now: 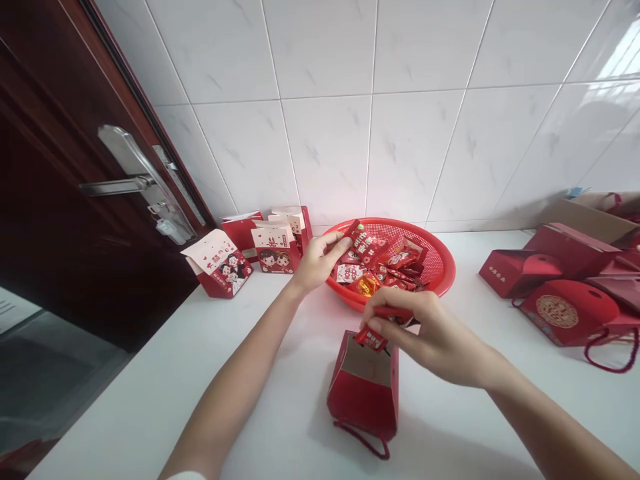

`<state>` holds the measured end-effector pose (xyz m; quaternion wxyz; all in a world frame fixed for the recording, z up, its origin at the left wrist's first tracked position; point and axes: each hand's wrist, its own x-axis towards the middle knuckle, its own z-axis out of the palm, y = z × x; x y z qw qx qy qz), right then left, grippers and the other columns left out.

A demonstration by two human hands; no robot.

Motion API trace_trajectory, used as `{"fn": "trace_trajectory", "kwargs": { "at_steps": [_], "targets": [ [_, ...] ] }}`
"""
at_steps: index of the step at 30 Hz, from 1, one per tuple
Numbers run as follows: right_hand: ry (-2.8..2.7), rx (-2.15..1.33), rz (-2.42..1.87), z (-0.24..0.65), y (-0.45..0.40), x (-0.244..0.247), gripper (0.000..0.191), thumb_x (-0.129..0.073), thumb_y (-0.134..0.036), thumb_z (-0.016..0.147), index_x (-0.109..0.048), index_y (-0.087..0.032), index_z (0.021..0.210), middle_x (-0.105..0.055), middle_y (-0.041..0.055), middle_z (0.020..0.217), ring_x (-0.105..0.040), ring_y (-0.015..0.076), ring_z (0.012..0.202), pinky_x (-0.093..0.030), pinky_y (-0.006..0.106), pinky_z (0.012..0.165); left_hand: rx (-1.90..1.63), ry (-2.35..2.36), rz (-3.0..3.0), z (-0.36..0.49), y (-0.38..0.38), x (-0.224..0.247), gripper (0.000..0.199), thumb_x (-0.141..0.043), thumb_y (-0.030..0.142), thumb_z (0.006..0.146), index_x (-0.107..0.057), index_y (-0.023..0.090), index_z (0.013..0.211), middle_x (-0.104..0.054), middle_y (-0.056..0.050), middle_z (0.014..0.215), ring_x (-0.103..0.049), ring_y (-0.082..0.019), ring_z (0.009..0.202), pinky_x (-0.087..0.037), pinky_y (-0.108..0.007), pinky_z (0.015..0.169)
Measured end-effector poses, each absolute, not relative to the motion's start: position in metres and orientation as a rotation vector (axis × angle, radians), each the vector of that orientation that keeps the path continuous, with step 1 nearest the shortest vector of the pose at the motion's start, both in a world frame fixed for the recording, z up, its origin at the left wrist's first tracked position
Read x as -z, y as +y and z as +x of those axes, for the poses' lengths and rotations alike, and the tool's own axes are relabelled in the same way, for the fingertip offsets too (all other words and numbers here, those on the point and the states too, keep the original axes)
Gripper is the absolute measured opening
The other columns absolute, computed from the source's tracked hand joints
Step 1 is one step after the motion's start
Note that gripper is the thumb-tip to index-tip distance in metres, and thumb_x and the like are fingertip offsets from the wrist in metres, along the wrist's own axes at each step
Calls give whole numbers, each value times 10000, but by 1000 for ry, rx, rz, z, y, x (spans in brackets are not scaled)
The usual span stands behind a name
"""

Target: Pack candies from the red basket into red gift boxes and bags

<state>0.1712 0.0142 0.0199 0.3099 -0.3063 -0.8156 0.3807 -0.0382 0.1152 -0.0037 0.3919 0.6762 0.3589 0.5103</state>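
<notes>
Over the left side of a red plastic basket (445,267), my left hand (323,259) pinches a red candy packet (367,243) between thumb and fingers. Several wrapped candies (367,285) in red and white lie heaped in the basket. My right hand (415,327) is closed on a small red candy packet (371,338) just above the mouth of an open red gift box (363,400). The box stands on the white table in front of the basket, with a dark red cord (363,440) hanging from its near side. Its bare cardboard inside shows partly.
Several small red-and-cream boxes (275,250) stand at the back left by the tiled wall (325,153). More red gift boxes (555,307) and a cardboard carton (565,213) are on the right. A dark wooden door (50,133) with a metal handle (117,187) borders the table's left.
</notes>
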Motion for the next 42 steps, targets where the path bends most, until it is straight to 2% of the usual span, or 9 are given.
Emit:
{"fn": "trace_trajectory", "kwargs": {
  "at_steps": [5, 13, 19, 28, 31, 33, 35, 38, 42],
  "targets": [
    [-2465, -857, -791, 168, 9, -19, 178, -480, -126, 986, -643, -184, 945, -655, 0, 780, -480, 106, 622, -391, 230, 577, -1098, 1020, 2101, -49, 78, -28, 328, -555, 453, 977, -663, 176, 838, -622, -1, 769, -552, -140, 704, -447, -253, 662],
    [-2481, -1008, -868, 179, 8, -31, 59, -524, -212, 975, -557, -210, 1024, -679, -3, 819, -554, 116, 642, -413, 225, 559, -821, 1231, 2426, -62, 40, -56, 303, -513, 391, 991, -643, 207, 788, -598, 39, 638, -523, -128, 585, -386, -237, 584],
    [-2496, -1025, -890, 172, 10, -42, 82, -601, -118, 885, -599, -199, 897, -690, -6, 809, -571, 112, 653, -417, 211, 549, -864, 1295, 2437, -70, 34, -62, 314, -530, 386, 983, -621, 213, 737, -569, 46, 592, -473, -116, 527, -352, -240, 535],
    [-2418, -1039, -689, 162, 14, -35, 129, -589, -231, 973, -666, -178, 884, -728, 36, 912, -644, 145, 791, -497, 254, 704, -882, 1315, 2398, -76, 33, -62, 308, -549, 399, 977, -654, 212, 755, -591, 42, 606, -491, -119, 545, -360, -240, 547],
    [-2188, -945, -770, 169, 16, -40, 252, -582, -325, 991, -633, -186, 787, -673, 17, 755, -622, 142, 707, -498, 257, 656, -882, 1294, 2403, -74, 31, -62, 303, -554, 412, 972, -678, 216, 777, -604, 35, 622, -510, -128, 559, -376, -243, 562],
    [-1991, -808, -877, 176, 19, -44, 301, -644, -429, 953, -609, -197, 765, -649, 21, 737, -605, 151, 677, -490, 264, 604, -877, 1266, 2410, -71, 30, -60, 305, -549, 431, 972, -696, 219, 809, -625, 25, 648, -531, -137, 578, -391, -247, 568],
    [-1923, -722, -949, 182, 22, -46, 309, -748, -491, 862, -642, -204, 909, -698, 53, 914, -645, 182, 765, -519, 279, 622, -862, 1229, 2425, -66, 29, -58, 304, -546, 438, 977, -705, 220, 837, -643, 16, 674, -548, -144, 596, -403, -250, 574],
    [-2064, -820, -942, 185, 25, -42, 529, -811, -491, 802, -615, -241, 1224, -697, 80, 1177, -688, 233, 949, -573, 314, 719, -869, 1150, 2440, -57, 26, -55, 276, -536, 407, 990, -710, 226, 876, -654, 14, 694, -563, -144, 614, -422, -251, 592],
    [-2147, -1072, -825, 183, 23, -38, 340, -679, -394, 938, -619, -238, 1234, -738, 51, 1018, -712, 212, 895, -577, 315, 736, -787, 1096, 2344, -51, 22, -53, 253, -556, 416, 979, -723, 232, 934, -697, 6, 745, -614, -160, 644, -464, -265, 620]
  ]
}}
